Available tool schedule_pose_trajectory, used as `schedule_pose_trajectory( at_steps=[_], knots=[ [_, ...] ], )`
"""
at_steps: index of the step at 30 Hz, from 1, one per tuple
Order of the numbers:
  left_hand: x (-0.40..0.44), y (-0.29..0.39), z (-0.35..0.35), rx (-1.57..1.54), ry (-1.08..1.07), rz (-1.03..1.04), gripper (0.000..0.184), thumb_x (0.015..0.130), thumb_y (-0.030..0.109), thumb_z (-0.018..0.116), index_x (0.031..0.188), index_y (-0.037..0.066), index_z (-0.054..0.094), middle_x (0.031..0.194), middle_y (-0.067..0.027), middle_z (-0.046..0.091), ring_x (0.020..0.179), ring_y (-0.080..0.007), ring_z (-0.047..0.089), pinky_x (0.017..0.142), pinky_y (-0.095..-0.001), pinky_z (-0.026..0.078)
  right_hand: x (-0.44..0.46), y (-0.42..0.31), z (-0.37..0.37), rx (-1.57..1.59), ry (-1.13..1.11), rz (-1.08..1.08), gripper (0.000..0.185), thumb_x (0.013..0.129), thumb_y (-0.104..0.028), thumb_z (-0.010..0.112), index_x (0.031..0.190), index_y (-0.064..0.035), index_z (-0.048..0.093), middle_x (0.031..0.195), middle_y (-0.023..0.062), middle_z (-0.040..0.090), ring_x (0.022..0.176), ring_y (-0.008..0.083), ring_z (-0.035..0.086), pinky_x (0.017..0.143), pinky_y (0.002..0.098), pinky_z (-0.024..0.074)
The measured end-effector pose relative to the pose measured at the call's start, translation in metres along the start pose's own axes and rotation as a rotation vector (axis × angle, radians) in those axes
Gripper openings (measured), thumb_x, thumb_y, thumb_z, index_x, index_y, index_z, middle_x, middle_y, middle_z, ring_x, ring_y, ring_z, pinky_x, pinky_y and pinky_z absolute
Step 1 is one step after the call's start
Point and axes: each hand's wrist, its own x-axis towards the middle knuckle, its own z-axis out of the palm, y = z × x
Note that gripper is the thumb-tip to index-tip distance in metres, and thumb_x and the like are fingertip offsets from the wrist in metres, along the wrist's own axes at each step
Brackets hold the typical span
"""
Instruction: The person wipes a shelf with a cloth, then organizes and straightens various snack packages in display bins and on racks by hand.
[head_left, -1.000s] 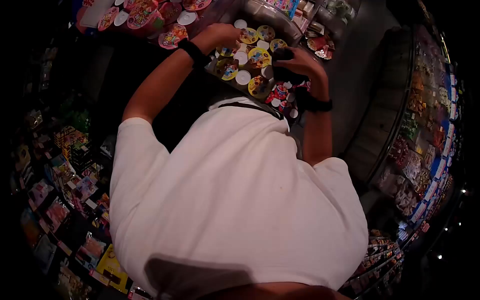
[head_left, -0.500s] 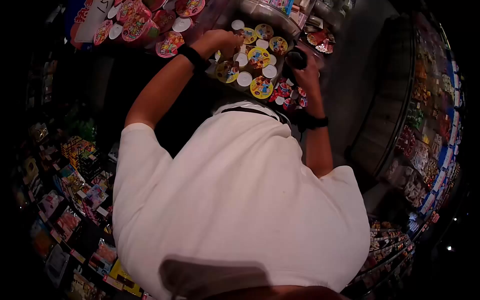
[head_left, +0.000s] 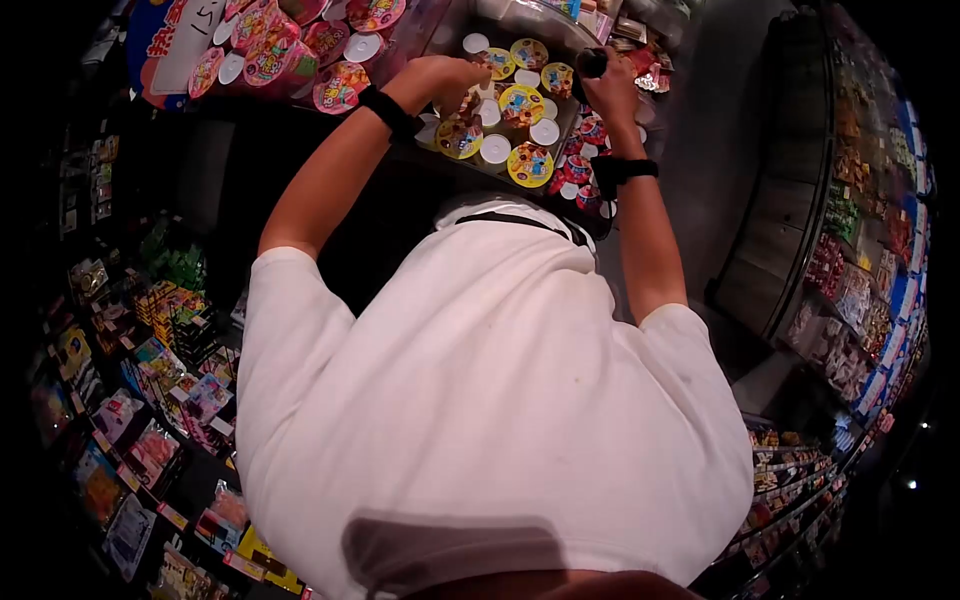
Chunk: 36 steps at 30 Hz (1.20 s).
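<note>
My left hand (head_left: 452, 80) is over the left side of a clear bin (head_left: 430, 160) of snack cups. Its fingers are curled together, and anything between them is hidden from me. Beneath and beside it lie several cups with yellow printed lids (head_left: 522, 105), mixed with cups showing white bases (head_left: 495, 149). At the bin's right edge, my right hand (head_left: 612, 95) is closed around a dark, round-ended object (head_left: 591, 63) whose kind I cannot make out. Small red-and-blue packs (head_left: 580, 170) lie just below that hand. Both wrists wear black bands.
Pink-lidded cups (head_left: 340, 87) fill a bin at the upper left, beside a handwritten price sign (head_left: 180, 45). Shelves of packaged goods (head_left: 170, 370) line the left. On the right runs another stocked shelf (head_left: 850, 260), past a grey floor (head_left: 700, 150).
My right hand has moved up with the dark object, uncovering more of the red-and-blue packs. The left hand has shifted only slightly over the cups. The whole view has shifted a little.
</note>
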Motion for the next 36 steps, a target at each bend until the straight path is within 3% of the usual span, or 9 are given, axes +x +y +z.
schedule_pose_trajectory(
  at_steps=[7,10,12,13,20,26,30,32,36],
  knots=[
    [-0.001,-0.006,0.014,0.037,0.243,0.076,0.072,0.064,0.004,0.077,0.13,0.017,0.051,0.109,-0.0112,0.066,0.099,-0.034,0.065,0.072,-0.0446,0.055,-0.035,-0.015,-0.014,0.041,0.014,0.023,0.047,0.081,-0.039,0.069,0.122,-0.0194,0.056,0.106,0.0173,0.059,0.093,0.042,0.062,0.075,0.0509,0.0515],
    [-0.008,0.002,0.002,0.061,0.174,0.023,0.07,0.065,0.006,0.078,0.129,0.015,0.051,0.107,-0.0115,0.067,0.097,-0.0336,0.066,0.071,-0.0446,0.055,-0.049,-0.025,-0.029,0.04,-0.066,-0.033,0.043,0.084,-0.033,0.069,0.122,-0.0164,0.057,0.109,0.0198,0.059,0.098,0.0423,0.059,0.079,0.0489,0.0501],
    [0.009,-0.007,0.003,-0.004,0.029,-0.042,0.076,0.063,0.008,0.081,0.131,0.015,0.049,0.112,-0.0115,0.065,0.101,-0.0321,0.065,0.07,-0.0451,0.055,-0.053,-0.031,-0.038,0.071,-0.177,0.031,0.041,0.082,-0.018,0.066,0.122,-0.0104,0.058,0.109,0.0201,0.06,0.104,0.0402,0.057,0.087,0.0457,0.0477],
    [0.008,-0.006,0.003,-0.006,0.065,-0.036,0.077,0.063,0.009,0.082,0.132,0.015,0.048,0.112,-0.0119,0.065,0.102,-0.0327,0.064,0.071,-0.045,0.055,-0.049,-0.015,-0.025,0.079,-0.088,-0.114,0.041,0.082,-0.03,0.067,0.121,-0.0191,0.058,0.102,0.0201,0.061,0.092,0.0415,0.063,0.072,0.0505,0.0513],
    [-0.001,0.007,-0.014,-0.13,0.19,0.146,0.059,0.074,0.013,0.076,0.126,0.006,0.05,0.11,-0.0213,0.061,0.101,-0.0387,0.061,0.082,-0.0452,0.052,-0.006,0.003,0.003,-0.021,-0.125,0.031,0.041,0.083,-0.04,0.065,0.117,-0.0181,0.06,0.104,0.0155,0.062,0.096,0.0399,0.062,0.078,0.0494,0.0507],
    [-0.086,0.099,-0.047,-0.447,0.129,0.329,0.046,0.093,0.026,0.061,0.13,0.005,0.045,0.115,-0.0209,0.056,0.1,-0.0361,0.059,0.086,-0.0438,0.047,-0.033,0.004,0.0,0.269,-0.036,0.034,0.045,0.078,-0.035,0.074,0.117,-0.0155,0.059,0.104,0.0176,0.063,0.097,0.0399,0.062,0.078,0.0471,0.0513],
    [-0.091,0.123,-0.001,-0.408,0.135,0.548,0.044,0.094,0.029,0.058,0.128,0.005,0.047,0.115,-0.0172,0.054,0.101,-0.0354,0.058,0.086,-0.0422,0.047,-0.073,-0.022,-0.02,0.211,-0.019,0.099,0.046,0.08,-0.031,0.074,0.118,-0.0115,0.058,0.101,0.0188,0.064,0.094,0.0396,0.063,0.077,0.0455,0.0505],
    [-0.092,0.132,0.007,-0.504,-0.016,0.532,0.044,0.093,0.029,0.059,0.128,0.005,0.048,0.115,-0.017,0.054,0.102,-0.0352,0.057,0.087,-0.0424,0.047,-0.084,-0.012,-0.01,0.352,-0.022,0.161,0.048,0.082,-0.034,0.073,0.121,-0.0123,0.056,0.105,0.02,0.065,0.097,0.0394,0.064,0.079,0.0439,0.0509],
    [-0.074,0.143,0.044,-0.477,0.084,0.554,0.042,0.091,0.024,0.061,0.125,0.004,0.05,0.112,-0.0173,0.055,0.105,-0.0352,0.055,0.089,-0.0423,0.047,-0.067,-0.008,-0.009,0.43,-0.064,0.217,0.043,0.083,-0.032,0.073,0.118,-0.0111,0.058,0.102,0.0203,0.067,0.095,0.0355,0.067,0.079,0.0391,0.0516]
  ],
)
